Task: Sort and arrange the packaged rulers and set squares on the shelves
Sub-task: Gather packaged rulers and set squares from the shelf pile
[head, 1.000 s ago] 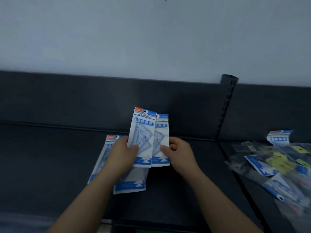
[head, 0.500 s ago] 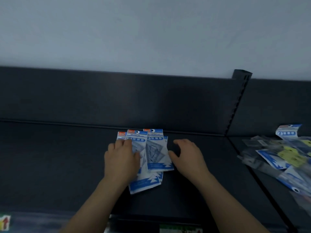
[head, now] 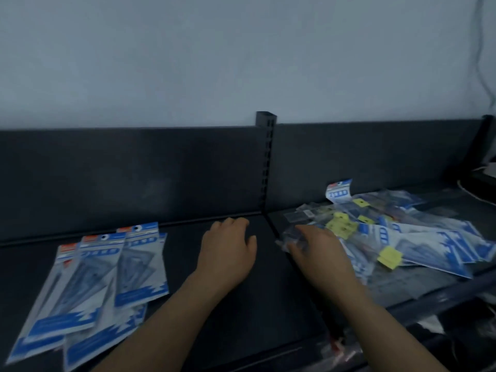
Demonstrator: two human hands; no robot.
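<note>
Several blue-and-white set-square packs (head: 139,267) lie overlapped flat on the left part of the dark shelf (head: 241,304). To the right of the shelf divider, a loose heap of packaged rulers and set squares (head: 418,237) with yellow tags is spread out. My left hand (head: 228,248) hovers palm down over bare shelf, fingers relaxed, holding nothing. My right hand (head: 316,245) reaches onto the left edge of the heap, its fingers over clear packets; whether they grip one is blurred.
A slotted upright post (head: 265,162) divides the two shelf bays at the back panel. A pale wall rises above. A white cable (head: 472,194) lies at the far right. A lower shelf edge shows at the bottom right.
Both hands have let go of the set-square packs, now lying on the left. The view and both hands have swung right, the right hand reaching the heap.
</note>
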